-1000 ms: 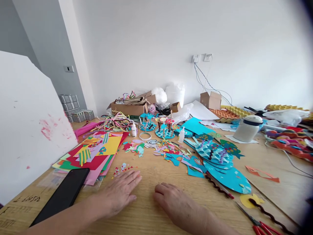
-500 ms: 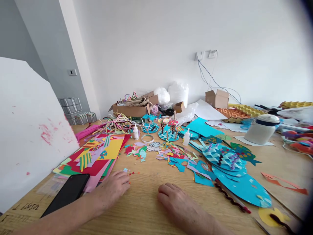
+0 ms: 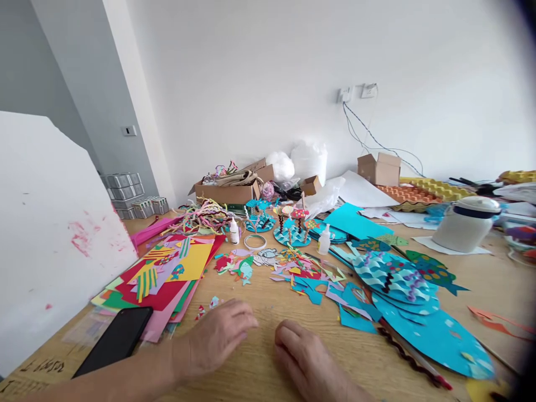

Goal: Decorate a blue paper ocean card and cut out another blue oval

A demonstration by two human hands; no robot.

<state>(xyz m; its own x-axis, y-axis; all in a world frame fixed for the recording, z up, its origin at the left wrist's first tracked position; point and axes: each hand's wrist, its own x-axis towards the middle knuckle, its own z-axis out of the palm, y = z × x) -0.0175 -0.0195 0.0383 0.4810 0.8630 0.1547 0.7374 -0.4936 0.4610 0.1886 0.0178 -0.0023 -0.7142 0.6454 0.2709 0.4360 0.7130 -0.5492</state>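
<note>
My left hand is over the wooden table with fingers stretched to the right and a little apart, nothing visible in them. Small paper scraps lie just beyond its knuckles, beside a tiny pale blue and pink cutout. My right hand rests on the table with its fingers curled under; no object shows in it, and its fingertips are hidden. Beyond the hands are paper fish cutouts and blue paper offcuts. A black phone lies beside my left forearm.
Coloured paper sheets are stacked at left. Glue bottles, a tape roll and blue sea-themed paper models stand farther back. Large blue paper discs and a white lidded jug are at right.
My left hand has moved right, closer to my right hand, and its fingers have straightened. Small scraps now sit left of its fingers. The view has shifted slightly.
</note>
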